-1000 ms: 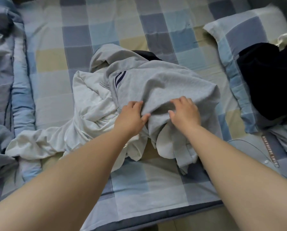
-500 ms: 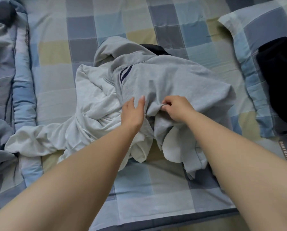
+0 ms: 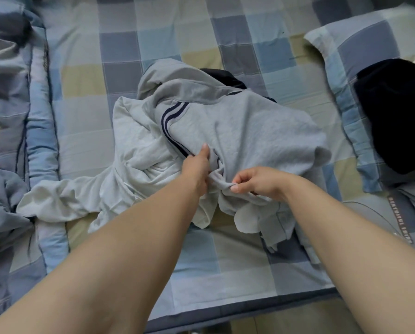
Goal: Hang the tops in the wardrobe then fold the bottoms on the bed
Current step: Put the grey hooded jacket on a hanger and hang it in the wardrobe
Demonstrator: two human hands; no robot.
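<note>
Nearest, the right hand [image 3: 259,183] pinches a bunched fold at the near edge of the grey garment [image 3: 250,131], and the left hand [image 3: 198,168] grips the same cloth just beside it. The grey garment tops a heap mid-bed [image 3: 225,285], partly over a white garment [image 3: 129,160]. Beyond it peeks dark cloth [image 3: 222,77]; far right of it, a dark garment [image 3: 394,112] lies on the pillow [image 3: 360,42]. Nothing looks hung or folded yet.

Both hands [image 3: 225,174] on grey garment [image 3: 250,131]

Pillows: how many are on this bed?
1: the checked pillow lies at the far right, with a dark garment on it. Others may be out of view.
</note>
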